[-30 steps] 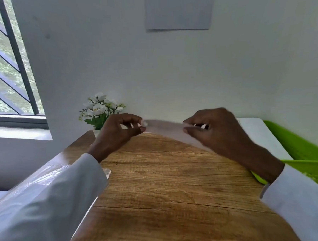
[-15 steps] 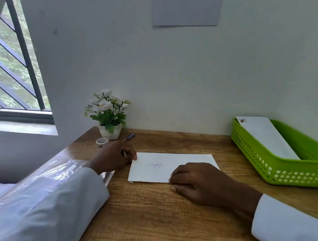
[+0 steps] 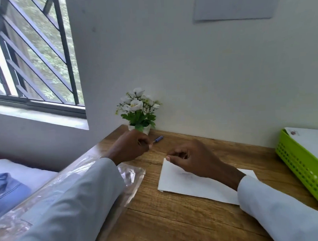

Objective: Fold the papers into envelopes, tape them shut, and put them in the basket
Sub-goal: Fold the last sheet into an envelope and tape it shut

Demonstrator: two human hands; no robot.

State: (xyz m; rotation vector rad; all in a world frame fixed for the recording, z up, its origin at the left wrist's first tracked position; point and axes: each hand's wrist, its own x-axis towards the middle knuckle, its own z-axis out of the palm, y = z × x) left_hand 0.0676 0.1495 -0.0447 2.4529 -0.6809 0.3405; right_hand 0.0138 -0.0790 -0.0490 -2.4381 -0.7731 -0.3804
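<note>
We see our left hand (image 3: 131, 146) curled into a loose fist above the far left of the wooden worktop (image 3: 178, 220), fingers drawn in toward the thumb; whether it pinches anything between them is too small to tell. It hovers just in front of the potted white flowers (image 3: 138, 110), with a blue pen (image 3: 158, 139) lying just beside it on the wood. Our right hand (image 3: 191, 158) is also curled, thumb and forefinger closed together at the upper left corner of the folded white paper (image 3: 185, 183), which lies flat near the middle of the worktop. Both forearms reach forward in pale sleeves, the left one crossing a clear plastic sleeve (image 3: 131, 177) at the worktop's left edge. The green basket (image 3: 304, 168) sits at the right edge, well apart from the paper, with a white envelope (image 3: 314, 143) inside it.
</note>
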